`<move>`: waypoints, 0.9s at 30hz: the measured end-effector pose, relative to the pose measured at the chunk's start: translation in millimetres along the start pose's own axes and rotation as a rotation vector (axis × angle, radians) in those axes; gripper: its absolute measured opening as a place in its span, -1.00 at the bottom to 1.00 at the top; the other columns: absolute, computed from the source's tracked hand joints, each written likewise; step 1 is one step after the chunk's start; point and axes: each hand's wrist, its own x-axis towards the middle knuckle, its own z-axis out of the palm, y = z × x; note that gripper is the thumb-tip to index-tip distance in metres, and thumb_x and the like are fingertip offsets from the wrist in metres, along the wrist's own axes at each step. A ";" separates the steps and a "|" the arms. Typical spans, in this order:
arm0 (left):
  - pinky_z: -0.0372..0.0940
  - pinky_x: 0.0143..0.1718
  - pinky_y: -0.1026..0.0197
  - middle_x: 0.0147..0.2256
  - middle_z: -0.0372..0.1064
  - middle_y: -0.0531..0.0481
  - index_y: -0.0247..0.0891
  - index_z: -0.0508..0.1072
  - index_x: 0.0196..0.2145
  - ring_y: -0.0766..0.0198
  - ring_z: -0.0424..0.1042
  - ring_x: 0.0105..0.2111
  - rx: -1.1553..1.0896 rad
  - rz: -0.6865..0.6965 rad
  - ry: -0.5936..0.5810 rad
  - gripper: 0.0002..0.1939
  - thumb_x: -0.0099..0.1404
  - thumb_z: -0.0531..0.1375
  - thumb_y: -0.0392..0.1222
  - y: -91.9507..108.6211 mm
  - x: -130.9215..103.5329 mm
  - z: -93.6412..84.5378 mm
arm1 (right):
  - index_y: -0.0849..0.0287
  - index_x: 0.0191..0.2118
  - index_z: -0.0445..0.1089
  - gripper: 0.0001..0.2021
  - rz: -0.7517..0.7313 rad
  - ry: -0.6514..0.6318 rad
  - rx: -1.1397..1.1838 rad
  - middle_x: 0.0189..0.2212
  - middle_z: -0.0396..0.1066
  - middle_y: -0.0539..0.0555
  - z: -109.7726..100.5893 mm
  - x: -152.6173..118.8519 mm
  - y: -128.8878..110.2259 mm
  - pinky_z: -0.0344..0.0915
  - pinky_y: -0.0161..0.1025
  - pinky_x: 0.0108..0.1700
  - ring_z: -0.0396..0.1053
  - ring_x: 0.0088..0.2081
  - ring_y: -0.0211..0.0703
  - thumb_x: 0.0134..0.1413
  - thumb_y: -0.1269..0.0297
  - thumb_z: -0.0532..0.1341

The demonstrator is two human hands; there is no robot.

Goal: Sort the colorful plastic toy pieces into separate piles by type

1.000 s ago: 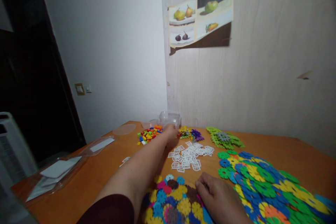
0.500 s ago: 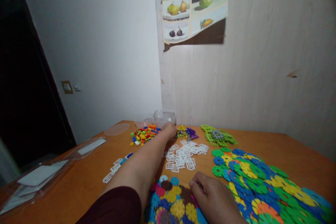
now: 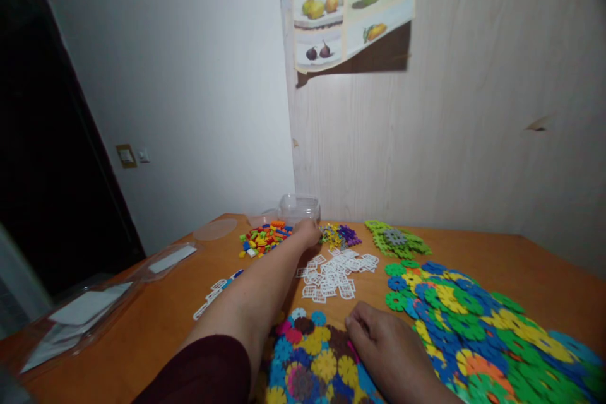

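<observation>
My left arm stretches across the table. At its far end my left hand (image 3: 307,231) sits between a pile of small coloured bricks (image 3: 265,239) and a pile of yellow, grey and purple pieces (image 3: 341,236). The back of the hand hides its fingers. My right hand (image 3: 386,341) rests closed, its fingers curled under, and nothing shows in it. It touches the edge of a heap of small notched discs (image 3: 312,353). Larger notched discs (image 3: 478,328) are heaped to its right. White lattice pieces (image 3: 331,274) lie beyond it.
A clear plastic tub (image 3: 299,207) stands at the back by the wall, behind my left hand. Green interlocking pieces (image 3: 395,238) lie at the back right. Clear packaging with white cards (image 3: 88,306) and a round lid (image 3: 215,228) lie along the left edge.
The view has tilted and shifted slightly, so the scene sits a little differently. Both hands stay at nearly the same places on the table.
</observation>
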 end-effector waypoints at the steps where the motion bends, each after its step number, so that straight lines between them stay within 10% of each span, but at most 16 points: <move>1: 0.26 -0.29 0.25 -0.33 0.50 -0.12 -0.28 0.54 -0.31 0.15 0.46 -0.28 0.003 0.010 -0.003 -0.80 0.20 0.25 -0.10 0.3 -1.1 -0.2 | 0.08 -0.43 0.35 -0.73 -0.005 0.011 0.005 -0.48 0.49 0.00 0.7 -0.2 0.5 -0.12 -0.26 -0.41 0.40 -0.40 -0.18 0.27 0.17 0.06; 12: 0.26 -0.37 0.24 -0.42 0.46 -0.03 -0.21 0.54 -0.31 0.16 0.44 -0.35 0.094 0.165 -0.170 -0.48 -0.03 0.30 0.29 6.8 -23.9 0.7 | 0.08 -0.42 0.37 -0.73 -0.005 0.031 0.005 -0.47 0.50 0.02 -3.1 -1.8 -3.4 -0.14 -0.25 -0.41 0.39 -0.40 -0.18 0.27 0.19 0.06; 27: 0.30 -0.17 0.16 -0.18 0.52 -0.18 -0.23 0.54 -0.17 0.05 0.48 -0.15 0.194 0.128 -0.020 -0.68 0.15 0.25 -0.04 9.6 -29.5 -1.5 | 0.08 -0.43 0.36 -0.72 0.002 0.033 0.014 -0.48 0.49 0.00 -4.8 -3.6 -4.3 -0.14 -0.25 -0.42 0.39 -0.42 -0.20 0.27 0.17 0.04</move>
